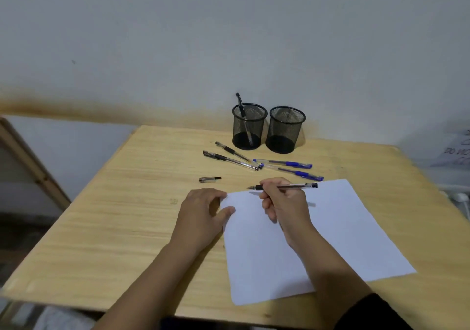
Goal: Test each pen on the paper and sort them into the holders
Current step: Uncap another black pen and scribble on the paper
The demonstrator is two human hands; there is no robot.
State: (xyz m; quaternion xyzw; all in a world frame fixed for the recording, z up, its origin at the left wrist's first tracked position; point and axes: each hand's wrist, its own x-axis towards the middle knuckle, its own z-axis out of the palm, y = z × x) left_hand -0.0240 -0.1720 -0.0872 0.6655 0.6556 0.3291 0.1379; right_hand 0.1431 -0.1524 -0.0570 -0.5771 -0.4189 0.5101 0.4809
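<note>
Pinching an uncapped black pen near its rubber sleeve, the right hand is hovering over the paper; the left hand, its grip relaxed apart, is pressing the paper's edge. Light, stiff, easily rolled.

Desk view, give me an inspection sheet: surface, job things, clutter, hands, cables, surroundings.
Surface: wooden desk, bare wood showing.
Job's things: paper blank, lying flat; left holder has one pen; right holder looks empty; two black pens and two blue pens lie in front of the holders.
Clutter: loose cap on the desk.
Grippers: left hand rests on the paper's corner; right hand holds an uncapped pen above the paper.
Cables: white cable at the right edge.
Surroundings: plain wall; wooden frame at left.
</note>
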